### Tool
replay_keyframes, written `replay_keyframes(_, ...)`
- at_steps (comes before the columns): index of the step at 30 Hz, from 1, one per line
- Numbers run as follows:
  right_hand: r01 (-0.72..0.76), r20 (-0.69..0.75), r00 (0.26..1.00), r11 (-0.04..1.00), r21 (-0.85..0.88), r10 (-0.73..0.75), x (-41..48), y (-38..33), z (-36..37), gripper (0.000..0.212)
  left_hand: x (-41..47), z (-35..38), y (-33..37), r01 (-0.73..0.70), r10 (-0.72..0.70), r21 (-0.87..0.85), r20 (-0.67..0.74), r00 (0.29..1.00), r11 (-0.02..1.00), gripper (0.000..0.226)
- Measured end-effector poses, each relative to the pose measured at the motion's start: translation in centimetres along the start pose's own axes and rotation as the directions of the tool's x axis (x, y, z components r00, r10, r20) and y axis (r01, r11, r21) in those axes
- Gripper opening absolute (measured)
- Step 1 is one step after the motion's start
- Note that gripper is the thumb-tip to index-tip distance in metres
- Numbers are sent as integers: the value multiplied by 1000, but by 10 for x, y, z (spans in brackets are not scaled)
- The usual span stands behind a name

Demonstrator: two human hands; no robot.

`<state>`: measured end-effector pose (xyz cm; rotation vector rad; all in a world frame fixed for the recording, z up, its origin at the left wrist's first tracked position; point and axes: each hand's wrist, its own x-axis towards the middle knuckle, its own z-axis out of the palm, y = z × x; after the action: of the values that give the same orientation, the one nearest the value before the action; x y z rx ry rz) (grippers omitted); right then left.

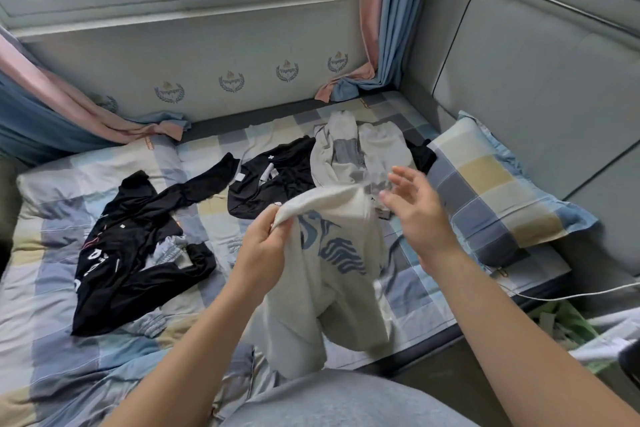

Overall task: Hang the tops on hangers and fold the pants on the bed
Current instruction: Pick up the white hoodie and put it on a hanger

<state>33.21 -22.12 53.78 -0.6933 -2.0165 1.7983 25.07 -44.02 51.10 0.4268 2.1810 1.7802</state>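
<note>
Grey top [332, 253] with blue print: hangs above checked bed [104, 357], pinched at upper edge by left hand [263, 243]. Right hand [419, 208] spread wide just beside that edge, holding nothing. Black clothes [131, 253] strewn farther back.

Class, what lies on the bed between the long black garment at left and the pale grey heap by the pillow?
In the head view, a crumpled black top lies between them on the checked sheet.
</note>
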Motion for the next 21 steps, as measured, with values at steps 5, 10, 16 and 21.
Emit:
replay_keyframes(5, -94, 411, 903, 991, -95, 125, -32, 29, 25, 57, -5, 3, 28, -34, 51, -171, 99, 994, 985, 39)
replay_keyframes(10, -4, 449, 881, 950, -312, 152, -42, 47, 53, 36, 0, -3, 39, -13, 35, -211, 102, 994, 977, 41)
replay_keyframes(16, -68, 482, 864, 983, -168, 142, -37, 37, 59, 9, 26, -27, 19, 25, -25, 28, -7, 1000, 999, 17)
replay_keyframes(21, -191, 331, 924, 981, -33, 191, -39, 32, 61, 8, 26, -40, -16, 186, -175, 191, -72, 982, 964, 30)
